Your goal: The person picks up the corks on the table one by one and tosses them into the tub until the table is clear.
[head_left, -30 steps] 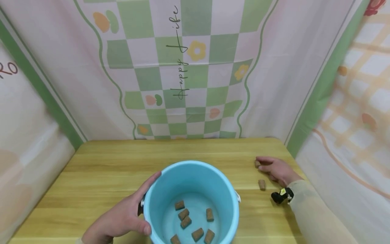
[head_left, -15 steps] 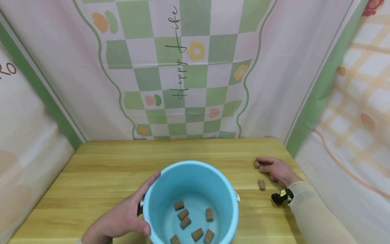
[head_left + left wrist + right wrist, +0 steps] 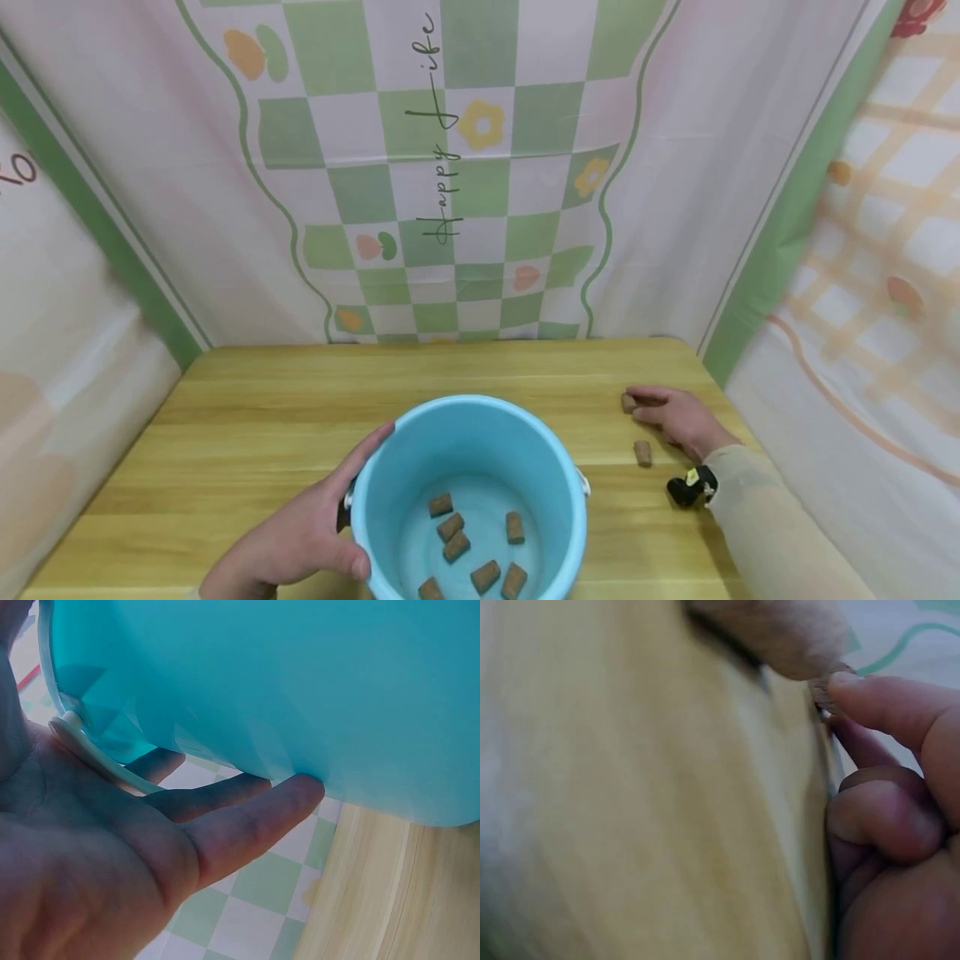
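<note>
A light blue bucket (image 3: 468,408) stands at the front middle of the table, with several brown corks (image 3: 486,576) lying loose on its bottom. My left hand (image 3: 300,533) grips the bucket's left side, thumb near the rim; in the left wrist view its fingers (image 3: 259,825) lie along the outer wall beside the white handle (image 3: 90,754). At the right, my right hand (image 3: 686,423) pinches a cork (image 3: 628,403) between thumb and fingertips, low over the table. That cork (image 3: 823,691) is partly hidden in the right wrist view. Another cork (image 3: 642,454) lies nearer me.
The wooden table (image 3: 300,392) ends against a green-and-white checked cloth (image 3: 480,187) at the back. A patterned cloth (image 3: 862,333) hangs along the right side, close to my right arm. A white cloth (image 3: 75,275) borders the left.
My right hand and its pinched cork have shifted very slightly left. The left hand and the bucket have stayed in place.
</note>
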A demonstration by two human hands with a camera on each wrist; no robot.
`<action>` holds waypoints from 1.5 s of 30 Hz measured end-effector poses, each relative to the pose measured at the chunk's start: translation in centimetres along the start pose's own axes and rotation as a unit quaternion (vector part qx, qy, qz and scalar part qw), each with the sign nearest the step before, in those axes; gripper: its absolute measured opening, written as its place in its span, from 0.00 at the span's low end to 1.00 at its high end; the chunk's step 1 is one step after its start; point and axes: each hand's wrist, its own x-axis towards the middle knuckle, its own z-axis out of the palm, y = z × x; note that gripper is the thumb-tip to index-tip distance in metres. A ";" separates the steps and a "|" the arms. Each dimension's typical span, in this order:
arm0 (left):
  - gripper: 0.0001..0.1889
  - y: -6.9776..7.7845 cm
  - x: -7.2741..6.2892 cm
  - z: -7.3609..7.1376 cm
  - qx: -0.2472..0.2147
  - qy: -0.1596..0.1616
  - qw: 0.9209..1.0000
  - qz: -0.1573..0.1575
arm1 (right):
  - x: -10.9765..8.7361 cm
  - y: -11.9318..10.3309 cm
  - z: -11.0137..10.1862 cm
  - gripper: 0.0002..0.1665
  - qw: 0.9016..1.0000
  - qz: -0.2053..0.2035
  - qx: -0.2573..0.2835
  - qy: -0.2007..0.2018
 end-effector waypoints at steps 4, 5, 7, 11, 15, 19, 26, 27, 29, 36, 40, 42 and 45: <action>0.57 0.1 0.0 0.0 -0.001 0.003 1.000 -0.001 | 0.2 0.1 0.1 0.32 0.998 -0.015 -0.065 0.015; 0.57 0.1 0.0 0.0 -0.003 0.004 1.000 -0.002 | 0.3 0.1 0.1 0.31 0.998 -0.012 -0.062 0.016; 0.57 0.1 0.0 0.0 -0.005 0.004 1.000 -0.004 | 0.3 0.2 0.0 0.30 0.999 -0.002 -0.041 0.016; 0.57 0.1 -0.1 0.0 -0.009 0.004 1.000 -0.007 | 0.2 0.3 0.0 0.30 1.000 0.010 -0.009 0.012; 0.57 0.2 0.0 0.0 -0.009 0.002 1.000 -0.006 | 0.2 0.2 0.0 0.32 0.999 0.003 -0.034 0.010; 0.56 0.2 0.0 0.0 -0.006 -0.001 1.000 -0.004 | 0.0 0.1 0.0 0.31 0.999 -0.007 -0.048 0.012; 0.56 0.1 0.0 -0.1 -0.005 0.000 1.000 -0.007 | 0.0 0.2 0.1 0.29 1.000 0.008 0.024 0.018; 0.56 0.1 0.0 -0.1 -0.006 0.000 1.000 -0.007 | 0.0 0.3 0.1 0.29 0.999 0.010 0.038 0.017; 0.56 0.1 0.0 -0.1 -0.004 0.002 1.000 -0.008 | 0.0 0.5 0.1 0.30 0.998 0.011 0.059 0.013; 0.57 0.0 0.0 -0.1 -0.003 0.000 1.000 -0.005 | -0.1 0.7 -0.1 0.34 0.993 0.002 0.115 -0.003; 0.57 0.0 0.0 -0.1 -0.002 0.001 1.000 -0.005 | -0.2 0.9 -0.3 0.35 0.990 -0.006 0.139 -0.010; 0.56 -0.1 0.0 -0.1 -0.001 0.001 1.000 -0.004 | -0.2 1.0 -0.5 0.35 0.989 -0.008 0.148 -0.015; 0.57 0.0 0.0 -0.2 0.002 -0.002 1.000 -0.002 | -0.2 1.1 -0.6 0.36 0.985 -0.006 0.170 -0.018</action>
